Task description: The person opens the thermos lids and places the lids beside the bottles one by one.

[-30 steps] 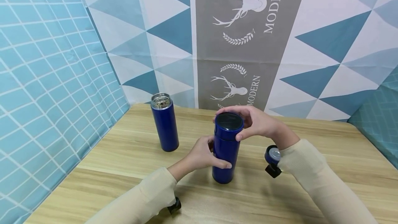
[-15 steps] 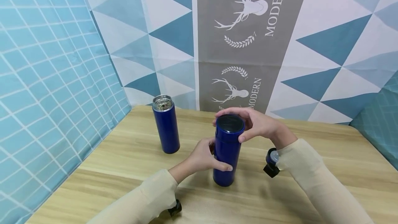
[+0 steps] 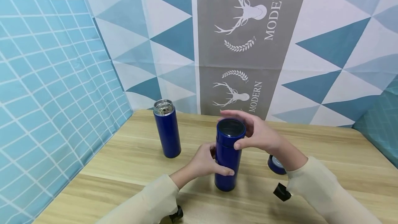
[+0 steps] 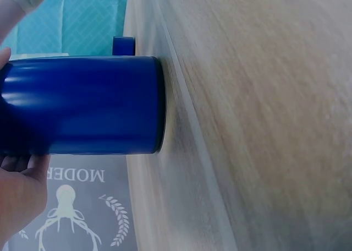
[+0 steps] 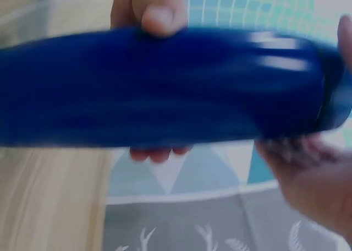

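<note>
The blue bottle (image 3: 229, 156) stands upright on the counter (image 3: 248, 199), just right of centre in the lower half of the frame, its black-topped lid (image 3: 230, 128) in place. The left hand (image 3: 203, 161) is wrapped part-way round the body, thumb across the front, probably to steady it. The right hand (image 3: 259, 136) arches over from the right, thumb against the lid's side and fingers curved behind, a hold that would suit turning it; how firmly those fingers press, I can't tell. Left of centre, a second blue bottle (image 3: 168, 134) stands uncovered, its steel neck showing. Right of centre, partly behind the right wrist, a loose lid (image 3: 276, 166) lies pale underside up, perhaps that bottle's. I can read no brand on either bottle; the only writing is "MODERN", running sideways twice on the grey panel (image 3: 206, 27) at upper middle, beside white stag heads.
</note>
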A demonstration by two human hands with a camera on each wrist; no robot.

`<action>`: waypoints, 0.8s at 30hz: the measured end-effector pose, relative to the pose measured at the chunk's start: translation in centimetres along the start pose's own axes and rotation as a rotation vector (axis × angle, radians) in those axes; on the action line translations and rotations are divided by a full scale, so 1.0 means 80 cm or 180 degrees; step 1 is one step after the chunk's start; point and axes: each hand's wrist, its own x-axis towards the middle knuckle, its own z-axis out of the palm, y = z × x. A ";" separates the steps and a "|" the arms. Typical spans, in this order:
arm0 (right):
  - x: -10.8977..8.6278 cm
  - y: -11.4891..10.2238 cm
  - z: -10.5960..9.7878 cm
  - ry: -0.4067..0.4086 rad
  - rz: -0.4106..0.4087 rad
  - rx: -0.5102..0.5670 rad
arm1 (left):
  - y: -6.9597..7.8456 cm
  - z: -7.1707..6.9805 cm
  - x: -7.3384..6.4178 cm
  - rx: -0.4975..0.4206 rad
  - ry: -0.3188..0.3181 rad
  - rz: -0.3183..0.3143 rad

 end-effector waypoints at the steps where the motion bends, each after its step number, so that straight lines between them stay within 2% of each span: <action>1: -0.002 -0.005 0.005 0.0173 0.0113 -0.0110 | 0.001 0.000 -0.001 0.0002 0.0001 -0.0012; 4: -0.005 -0.019 0.021 0.0637 0.0410 -0.0402 | 0.003 0.000 -0.001 0.0025 0.0015 0.0000; 6: -0.007 -0.024 0.032 0.0860 0.0485 -0.0538 | 0.003 0.000 -0.001 0.0029 0.0016 0.0022; 11: -0.011 -0.026 0.050 0.1186 0.0525 -0.0757 | 0.000 0.002 -0.001 -0.0001 0.0014 0.0038; 15: -0.012 -0.022 0.047 0.1179 0.0520 -0.0765 | -0.001 0.002 -0.002 -0.0031 -0.0004 0.0021; 24: -0.009 -0.016 0.033 0.0862 0.0346 -0.0641 | -0.001 -0.001 -0.001 -0.0043 -0.0050 0.0058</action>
